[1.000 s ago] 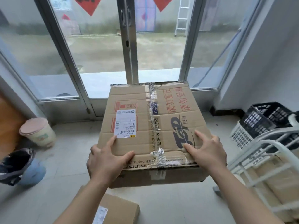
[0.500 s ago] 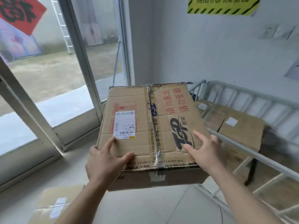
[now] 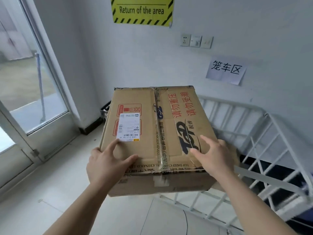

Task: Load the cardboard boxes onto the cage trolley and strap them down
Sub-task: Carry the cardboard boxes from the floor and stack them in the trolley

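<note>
I carry a large taped cardboard box (image 3: pixel 152 126) in the air at chest height, with a white shipping label and red and blue print on its top. My left hand (image 3: pixel 108 165) grips its near left corner, thumb and forefinger spread on the top. At the near right corner my right hand (image 3: pixel 215 156) holds it the same way. The white cage trolley (image 3: pixel 271 119) stands just right of and behind the box, against the wall. The box hides most of the trolley's inside.
A glass door (image 3: pixel 33 82) fills the left side. A black crate (image 3: pixel 105 109) sits in the corner behind the box. On the wall hang a yellow sign (image 3: pixel 142 11), wall sockets (image 3: pixel 196 41) and a paper note (image 3: pixel 226 70). Pale floor lies below.
My view has swung right from the glass doors to the wall and the trolley, with the box carried along. Both hands keep the same hold.
</note>
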A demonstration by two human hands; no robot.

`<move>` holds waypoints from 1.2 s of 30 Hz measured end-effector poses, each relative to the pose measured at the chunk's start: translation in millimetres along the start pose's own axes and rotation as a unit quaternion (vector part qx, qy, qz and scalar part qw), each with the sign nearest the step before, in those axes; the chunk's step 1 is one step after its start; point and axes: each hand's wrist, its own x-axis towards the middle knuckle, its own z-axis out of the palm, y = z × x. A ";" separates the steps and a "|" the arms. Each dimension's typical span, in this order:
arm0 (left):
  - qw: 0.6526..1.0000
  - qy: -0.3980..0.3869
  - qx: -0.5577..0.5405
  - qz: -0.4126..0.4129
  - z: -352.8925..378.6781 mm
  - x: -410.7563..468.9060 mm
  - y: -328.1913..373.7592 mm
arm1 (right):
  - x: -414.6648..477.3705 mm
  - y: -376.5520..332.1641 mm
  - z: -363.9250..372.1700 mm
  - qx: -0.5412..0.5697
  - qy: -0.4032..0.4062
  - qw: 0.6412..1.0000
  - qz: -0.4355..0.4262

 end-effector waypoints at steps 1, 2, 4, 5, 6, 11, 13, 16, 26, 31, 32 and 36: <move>1.000 -0.005 -0.002 0.010 9.8 2.8 15.0 | 8.7 12.3 -6.7 -0.005 0.005 1.000 0.009; 1.000 -0.011 -0.001 0.020 19.1 5.4 29.8 | 16.6 24.1 -13.2 -0.008 0.009 1.000 0.017; 0.999 -0.021 0.005 0.041 36.5 9.7 58.7 | 31.8 46.5 -25.6 -0.006 0.014 0.999 0.029; 0.998 -0.026 0.009 0.050 44.9 11.6 72.8 | 39.4 57.2 -31.6 -0.006 0.018 0.999 0.036; 0.998 -0.032 0.011 0.059 52.8 13.9 86.8 | 47.2 67.5 -37.2 -0.009 0.024 0.999 0.042; 0.992 -0.078 0.014 0.100 89.9 32.1 153.2 | 83.8 113.1 -61.1 -0.009 0.057 0.995 0.079; 0.989 -0.090 0.024 0.118 106.4 43.2 177.1 | 99.2 128.7 -66.6 -0.014 0.068 0.993 0.094; 0.984 -0.100 0.038 0.145 133.9 63.2 211.2 | 124.6 148.5 -71.6 -0.019 0.083 0.988 0.129; 0.964 -0.156 0.038 0.212 223.0 149.6 313.3 | 225.0 188.1 -74.4 -0.047 0.093 0.970 0.220; 0.950 -0.194 0.051 0.237 266.1 182.4 357.5 | 265.2 208.1 -71.1 -0.040 0.095 0.960 0.259; 0.948 -0.202 0.053 0.241 274.8 186.1 364.6 | 271.0 213.1 -69.8 -0.039 0.095 0.958 0.267; 0.940 -0.224 0.057 0.249 310.0 193.8 387.9 | 291.2 236.6 -63.4 -0.043 0.083 0.952 0.292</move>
